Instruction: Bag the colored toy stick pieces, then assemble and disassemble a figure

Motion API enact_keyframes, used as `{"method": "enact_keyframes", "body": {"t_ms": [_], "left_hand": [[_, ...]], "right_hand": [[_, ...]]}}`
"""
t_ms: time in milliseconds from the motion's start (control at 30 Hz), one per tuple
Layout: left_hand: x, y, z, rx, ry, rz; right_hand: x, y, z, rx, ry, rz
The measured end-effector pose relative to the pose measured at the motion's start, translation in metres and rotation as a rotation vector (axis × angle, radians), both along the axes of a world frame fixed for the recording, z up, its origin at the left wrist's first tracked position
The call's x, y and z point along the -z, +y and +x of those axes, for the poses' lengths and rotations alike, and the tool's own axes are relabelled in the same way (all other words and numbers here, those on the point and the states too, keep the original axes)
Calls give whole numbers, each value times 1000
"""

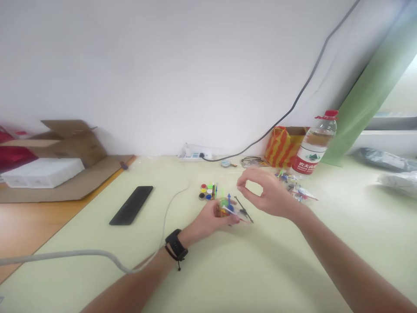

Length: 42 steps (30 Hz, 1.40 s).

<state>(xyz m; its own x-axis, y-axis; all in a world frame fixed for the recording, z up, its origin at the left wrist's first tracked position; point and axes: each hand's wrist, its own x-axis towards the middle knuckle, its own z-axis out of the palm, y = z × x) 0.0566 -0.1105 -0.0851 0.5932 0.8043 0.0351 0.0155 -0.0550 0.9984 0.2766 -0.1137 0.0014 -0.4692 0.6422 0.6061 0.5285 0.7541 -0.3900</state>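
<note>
My left hand [213, 217], with a black watch [176, 244] on its wrist, is closed around a cluster of small coloured plastic pieces with arrow-shaped tips [230, 208]; blue, green and white ones show. Just beyond its fingers, a dark thin piece with arrow ends [247, 212] is visible. Above and to the right, my right hand [260, 191] is raised with thumb and forefinger pinched together in a ring. Whatever is between those fingertips, if anything, is too small to tell. Small round coloured discs [203, 191] sit in rows beyond my left hand, beside several thin upright-looking pieces [214, 191].
A black phone-like slab [131, 205] and a pale cable [97, 253] lie left. Behind are a power strip [195, 154], a striped bag [276, 148] and a large water bottle [314, 145]. More bagged coloured pieces [299, 191] lie right; a cardboard box [74, 139] stands far left.
</note>
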Motion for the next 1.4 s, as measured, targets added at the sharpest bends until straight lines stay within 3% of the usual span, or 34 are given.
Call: {"method": "enact_keyframes", "body": {"t_ms": [133, 200, 367, 500, 600, 967, 1167, 1300, 1400], "left_hand": [[4, -3, 5, -26, 22, 26], [6, -3, 5, -36, 30, 64], [14, -3, 4, -54, 86, 179], [16, 0, 0, -56, 135, 287], [16, 2, -3, -54, 166, 330], [13, 1, -1, -86, 150, 399], [16, 2, 0, -135, 135, 403], [18, 5, 0, -127, 118, 391], [16, 4, -1, -94, 124, 381]], "right_hand": [[1, -3, 2, 107, -81, 121], [-2, -6, -1, 94, -105, 124], [-11, -12, -16, 0, -249, -74], [-11, -12, -23, -21, -235, -287], [-8, -10, -22, -47, -254, -336], [-2, -11, -16, 181, -505, -66], [-1, -15, -6, 107, -413, -84], [10, -17, -2, 34, -418, -108], [21, -16, 1, 15, -280, -39]]}}
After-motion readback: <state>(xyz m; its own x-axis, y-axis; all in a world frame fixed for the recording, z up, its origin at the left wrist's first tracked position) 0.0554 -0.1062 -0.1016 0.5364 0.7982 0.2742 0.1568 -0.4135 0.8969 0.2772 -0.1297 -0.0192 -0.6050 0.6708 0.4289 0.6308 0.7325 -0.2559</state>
